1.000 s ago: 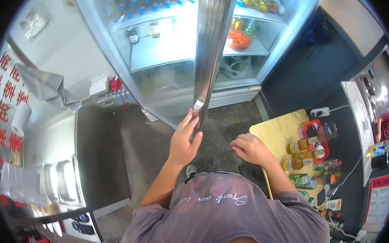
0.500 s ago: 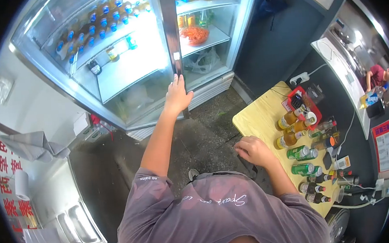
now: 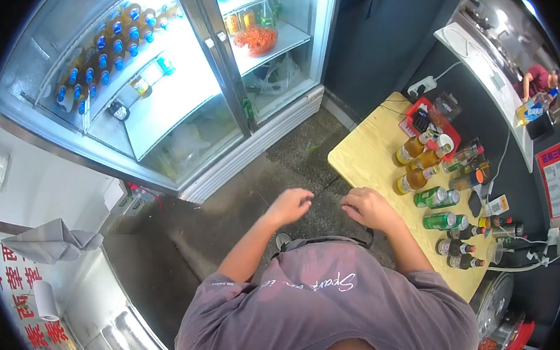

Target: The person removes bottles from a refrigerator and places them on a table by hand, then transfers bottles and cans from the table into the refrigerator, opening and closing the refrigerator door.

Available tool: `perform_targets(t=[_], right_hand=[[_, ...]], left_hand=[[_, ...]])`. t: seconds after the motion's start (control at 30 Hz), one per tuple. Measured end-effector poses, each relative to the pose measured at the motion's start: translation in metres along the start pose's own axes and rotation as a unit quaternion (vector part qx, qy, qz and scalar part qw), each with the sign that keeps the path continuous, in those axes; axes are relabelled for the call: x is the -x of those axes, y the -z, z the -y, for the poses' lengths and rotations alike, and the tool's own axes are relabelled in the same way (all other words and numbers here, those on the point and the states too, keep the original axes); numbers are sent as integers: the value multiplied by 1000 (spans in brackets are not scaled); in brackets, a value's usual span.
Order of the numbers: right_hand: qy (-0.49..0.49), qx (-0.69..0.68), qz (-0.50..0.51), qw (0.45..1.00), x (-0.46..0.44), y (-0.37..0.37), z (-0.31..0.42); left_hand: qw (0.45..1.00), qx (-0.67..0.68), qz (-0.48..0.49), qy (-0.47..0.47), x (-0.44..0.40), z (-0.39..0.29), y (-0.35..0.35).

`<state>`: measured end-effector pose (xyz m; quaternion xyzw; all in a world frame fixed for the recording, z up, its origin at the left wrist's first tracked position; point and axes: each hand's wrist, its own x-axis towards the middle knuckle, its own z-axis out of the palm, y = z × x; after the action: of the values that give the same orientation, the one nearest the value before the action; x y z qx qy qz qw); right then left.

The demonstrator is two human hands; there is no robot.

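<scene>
My left hand (image 3: pixel 289 205) hangs over the dark floor in front of the fridge, apart from it, with loosely bent fingers and nothing visible in them. Beside the near edge of the wooden table (image 3: pixel 355 151) is my right hand (image 3: pixel 367 208), its fingers curled together and no object showing. The glass-door fridge (image 3: pixel 246 138) stands ahead with its doors closed. Amber bottles (image 3: pixel 410 180), green cans (image 3: pixel 430 196) and small dark bottles (image 3: pixel 454 246) stand on the table to the right of my right hand.
Blue-capped bottles (image 3: pixel 118 47) fill the fridge's upper left shelf; a bowl of reddish food (image 3: pixel 256 42) sits on the right. A red basket (image 3: pixel 425 111) is at the table's back. A metal counter (image 3: pixel 102 301) lies left. Beyond the white ledge (image 3: pixel 479 79) is another person (image 3: pixel 537 82).
My left hand has left the fridge's middle door edge and drawn back toward my body. My right hand stays near the table edge. The view has shifted slightly.
</scene>
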<state>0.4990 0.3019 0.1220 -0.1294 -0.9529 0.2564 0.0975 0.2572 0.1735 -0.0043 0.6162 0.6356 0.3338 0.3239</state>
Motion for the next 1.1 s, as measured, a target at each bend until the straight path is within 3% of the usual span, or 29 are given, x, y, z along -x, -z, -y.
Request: perform_targets(t=[0.07, 0.3, 0.33, 0.43, 0.57, 0.7, 0.8, 1.1], right_hand=[[6, 0, 7, 1000, -6, -3, -1], [61, -13, 35, 997, -37, -21, 1], [64, -10, 50, 997, -42, -23, 4], [94, -19, 56, 994, -56, -34, 10], [110, -12, 72, 991, -68, -46, 19], [100, 0, 94, 991, -70, -53, 27], [90, 6, 95, 991, -67, -55, 31], [4, 33, 107, 994, -26, -52, 36]], left_hand=[[995, 84, -52, -6, 22, -5, -18], [992, 57, -74, 80, 65, -7, -3], [992, 53, -93, 60, 70, -4, -1], [971, 156, -160, 87, 87, -4, 5], [967, 171, -162, 99, 110, 14, 6], [970, 150, -114, 157, 130, 36, -3], [966, 143, -21, 213, 138, 51, -7], [977, 70, 65, 193, 115, 88, -2]])
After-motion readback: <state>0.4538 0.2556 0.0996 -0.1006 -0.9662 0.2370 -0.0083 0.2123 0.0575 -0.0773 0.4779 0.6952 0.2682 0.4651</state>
